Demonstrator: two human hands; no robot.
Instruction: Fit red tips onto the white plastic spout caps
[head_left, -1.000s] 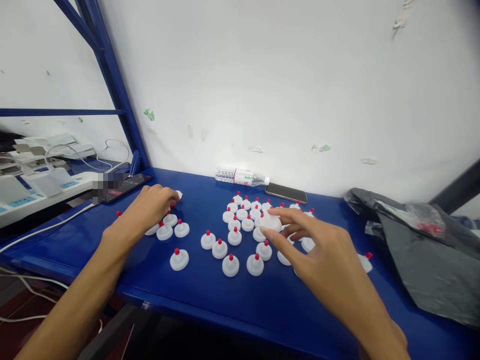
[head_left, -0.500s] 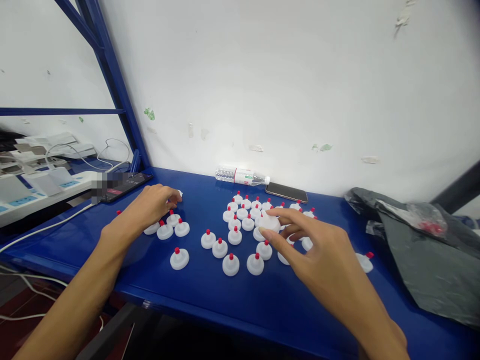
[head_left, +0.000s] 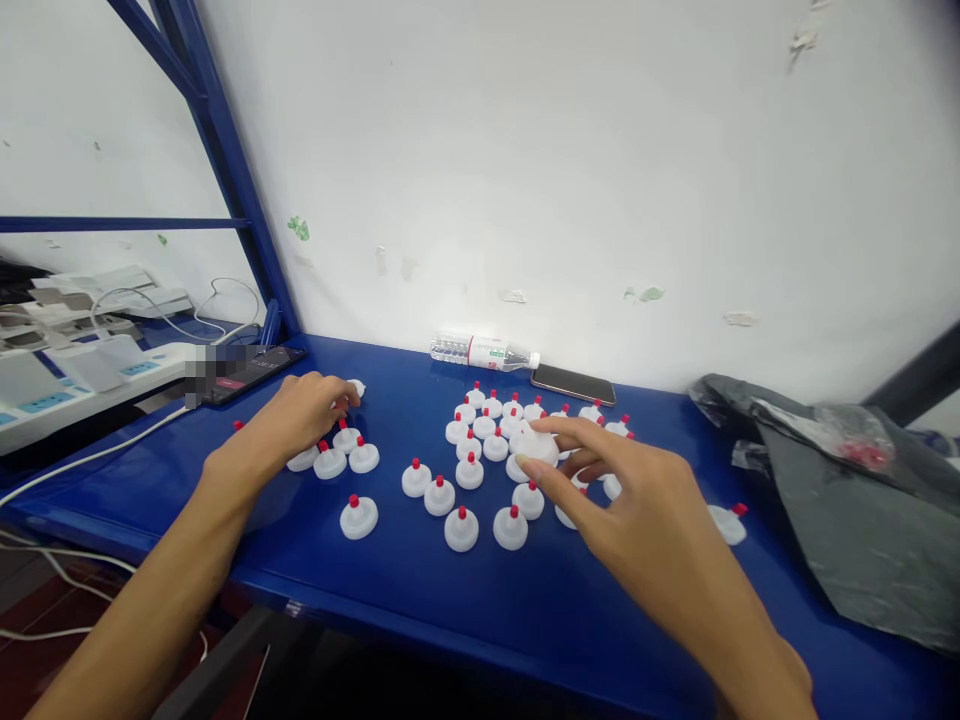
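Observation:
My right hand pinches a white nozzle cap between thumb and fingers, above the main group of caps; no red tip shows on it. At the left, my left hand is curled, its fingertips on another white cap that they partly cover. Close below that hand stand several white caps with red tips. A single red-tipped cap stands nearer the front edge. Many more red-tipped caps stand upright in the middle, some hidden behind my right hand.
A water bottle lies along the wall beside a phone. On the right, a grey plastic bag has a clear bag of red pieces on it. A power strip, cables and a second phone are at the left.
The fingers of my left hand have shifted slightly, and more of the white cap at their tips shows. My right hand stays almost still with its cap.

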